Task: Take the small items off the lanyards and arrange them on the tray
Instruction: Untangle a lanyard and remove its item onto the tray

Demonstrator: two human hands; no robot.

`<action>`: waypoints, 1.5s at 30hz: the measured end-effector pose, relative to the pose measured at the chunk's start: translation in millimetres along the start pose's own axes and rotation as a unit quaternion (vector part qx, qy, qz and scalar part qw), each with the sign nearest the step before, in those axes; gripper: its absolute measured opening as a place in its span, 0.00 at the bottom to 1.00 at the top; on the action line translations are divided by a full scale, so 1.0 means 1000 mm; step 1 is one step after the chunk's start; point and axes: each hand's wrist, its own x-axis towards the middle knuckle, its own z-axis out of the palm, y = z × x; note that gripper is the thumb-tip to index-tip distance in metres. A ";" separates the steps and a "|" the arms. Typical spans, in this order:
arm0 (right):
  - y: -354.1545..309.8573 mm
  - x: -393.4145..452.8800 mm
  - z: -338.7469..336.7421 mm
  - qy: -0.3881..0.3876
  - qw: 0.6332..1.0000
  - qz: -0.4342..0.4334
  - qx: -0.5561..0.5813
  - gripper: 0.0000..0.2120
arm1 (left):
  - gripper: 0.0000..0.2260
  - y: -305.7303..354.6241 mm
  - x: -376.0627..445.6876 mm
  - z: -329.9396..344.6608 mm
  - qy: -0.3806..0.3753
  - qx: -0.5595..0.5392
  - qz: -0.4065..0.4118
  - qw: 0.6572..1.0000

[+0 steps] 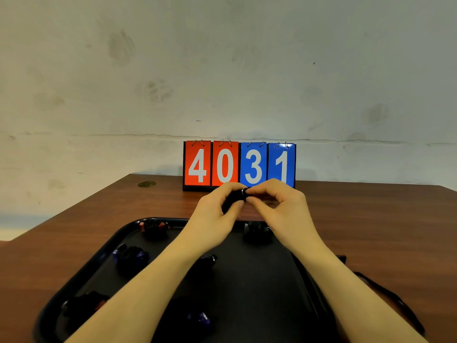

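Above the far edge of the tray (pixel 116 240) I have both hands raised, working on one small dark item (pixel 233 199) with a metal ring (pixel 244 191) at its end. My left hand (pixel 217 206) curls round the dark body to steady it, while my right hand (pixel 279 201) pinches at the ring with thumb and forefinger, which I judge is how the ring gets worked loose from its lanyard. I hold it up and away from the tray so the fingertips have room and nothing below gets knocked.

Below my forearms the black tray sits on the brown bench (pixel 371 214) and already carries several dark bundles spaced well apart: one with red parts (pixel 154 227) at the far left corner, one with blue parts (pixel 131 256) along the left side, another dark one (pixel 258 231) near the far right, a small one (pixel 210 259) near the middle, one with reddish bits (pixel 84 305) at the near left, and a bluish one (pixel 199 318) near the front. Whether they are freed items or still attached I cannot tell. A black strap (pixel 390 295) trails over the bench just right of the tray. Against the wall stands a flip scoreboard (pixel 238 165) reading 4031.
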 end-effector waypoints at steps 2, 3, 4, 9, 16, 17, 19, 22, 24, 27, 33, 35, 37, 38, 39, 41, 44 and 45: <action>0.001 0.001 -0.001 0.010 1.000 -0.025 -0.010 0.06 | 0.13 0.000 0.001 0.000 0.014 -0.020 -0.010 1.000; 0.002 0.001 -0.002 0.013 1.000 -0.026 -0.009 0.05 | 0.12 0.001 0.001 0.001 0.020 -0.030 -0.017 0.999; 0.002 0.001 -0.002 0.012 1.000 -0.024 -0.008 0.05 | 0.12 0.002 0.001 0.001 0.024 -0.038 -0.023 0.999; 0.003 0.001 -0.003 0.017 0.999 -0.039 -0.025 0.06 | 0.11 0.001 0.001 0.001 0.008 -0.017 -0.023 1.000; 0.001 0.000 -0.002 0.043 0.997 0.053 0.048 0.05 | 0.11 0.001 -0.002 0.003 -0.026 -0.011 -0.005 1.000; 0.000 0.001 -0.002 0.044 0.995 0.059 0.059 0.06 | 0.12 0.001 -0.002 0.003 -0.025 -0.015 -0.006 1.000; -0.001 0.001 -0.004 0.038 0.995 0.059 0.064 0.06 | 0.12 0.003 -0.002 0.003 -0.028 -0.020 -0.011 0.999; -0.001 -0.001 -0.004 0.024 0.997 0.051 0.053 0.05 | 0.12 0.003 -0.002 0.002 -0.033 -0.016 -0.016 0.999; 0.001 -0.001 -0.004 0.022 0.997 0.046 0.051 0.06 | 0.11 0.001 -0.001 0.001 -0.035 -0.014 -0.016 0.999; 0.002 -0.001 -0.003 0.005 0.999 0.045 0.028 0.06 | 0.09 0.002 -0.001 -0.001 -0.033 -0.010 -0.019 0.999; 0.001 0.000 -0.001 -0.005 0.998 0.062 0.014 0.06 | 0.09 0.004 -0.001 -0.003 -0.042 0.027 -0.015 0.999; 0.001 0.001 -0.003 -0.003 0.997 0.075 0.027 0.06 | 0.10 0.005 -0.001 -0.003 -0.051 0.036 -0.012 0.998; 0.001 0.002 -0.006 -0.015 0.996 0.078 0.037 0.06 | 0.09 0.005 -0.001 -0.002 -0.055 0.043 -0.010 0.998; 0.002 0.003 -0.007 -0.021 0.996 0.078 0.038 0.06 | 0.09 0.004 -0.002 -0.002 -0.055 0.045 -0.010 0.997; 0.001 0.003 -0.008 -0.025 0.996 0.077 0.037 0.06 | 0.09 0.004 -0.002 -0.002 -0.055 0.046 -0.011 0.997; 0.001 0.003 -0.008 -0.029 0.997 0.072 0.031 0.05 | 0.09 0.003 -0.002 -0.001 -0.053 0.043 -0.017 0.997; 0.001 0.003 -0.007 -0.038 0.997 0.067 0.022 0.05 | 0.09 0.004 -0.002 -0.001 -0.052 0.047 -0.026 0.997; 0.001 0.003 -0.007 -0.043 0.997 0.068 0.022 0.05 | 0.09 0.005 -0.003 -0.001 -0.052 0.050 -0.025 0.997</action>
